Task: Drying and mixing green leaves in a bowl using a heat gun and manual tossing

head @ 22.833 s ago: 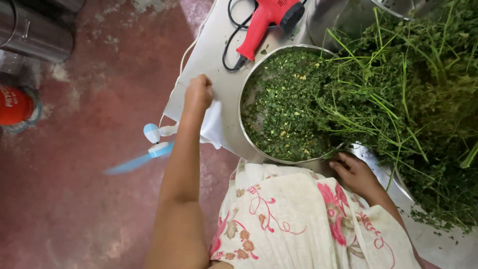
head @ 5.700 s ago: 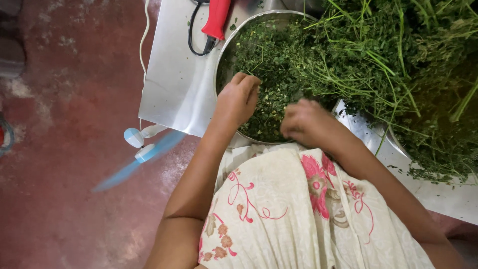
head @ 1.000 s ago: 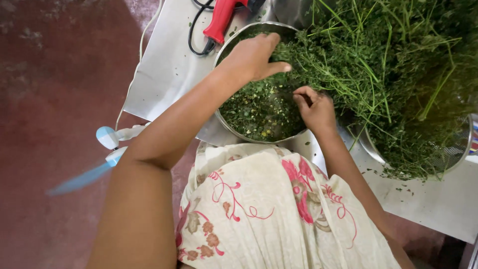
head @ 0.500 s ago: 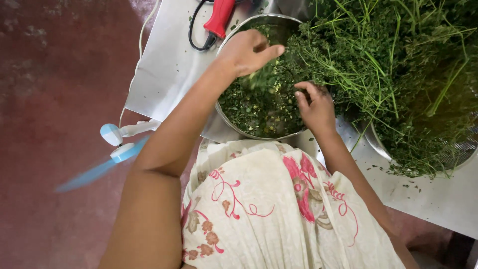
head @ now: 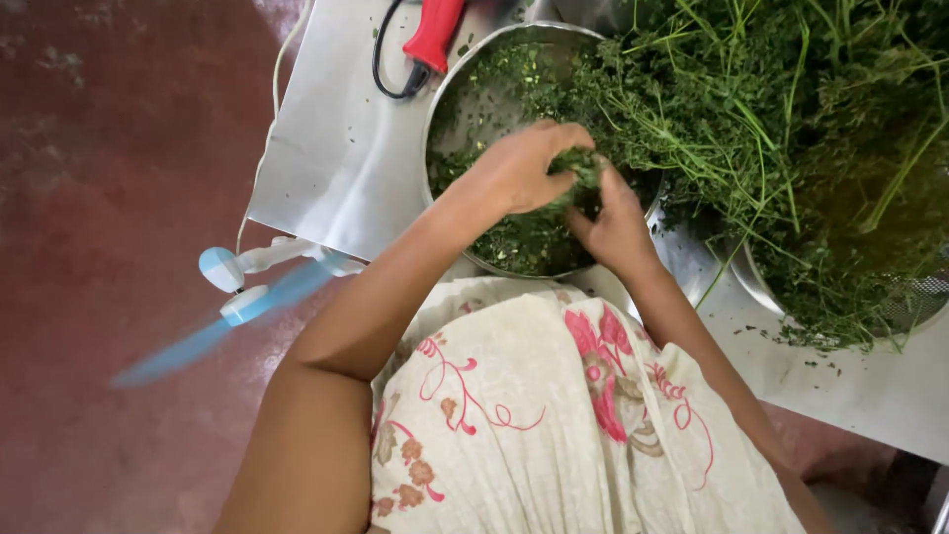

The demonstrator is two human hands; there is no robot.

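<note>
My left hand [head: 519, 168] and my right hand [head: 615, 220] meet over a round steel bowl [head: 447, 84] of plucked green leaves. Both pinch the same small sprig of green herb [head: 580, 165] between their fingers, just above the leaves. A large heap of leafy green stems [head: 791, 129] lies to the right, spilling over the bowl's far rim. My floral cream dress [head: 554, 415] fills the bottom of the view.
A red-handled tool with a black cord [head: 427, 40] lies on the metal tabletop [head: 336, 148] left of the bowl. A small blue and white fan [head: 237, 287] spins by the table's left edge. A steel colander [head: 919, 297] sits under the herb heap. Red floor [head: 109, 198] lies left.
My left hand has come down from the bowl's far side towards my right hand, and the two now hold one sprig together. The camera has shifted slightly.
</note>
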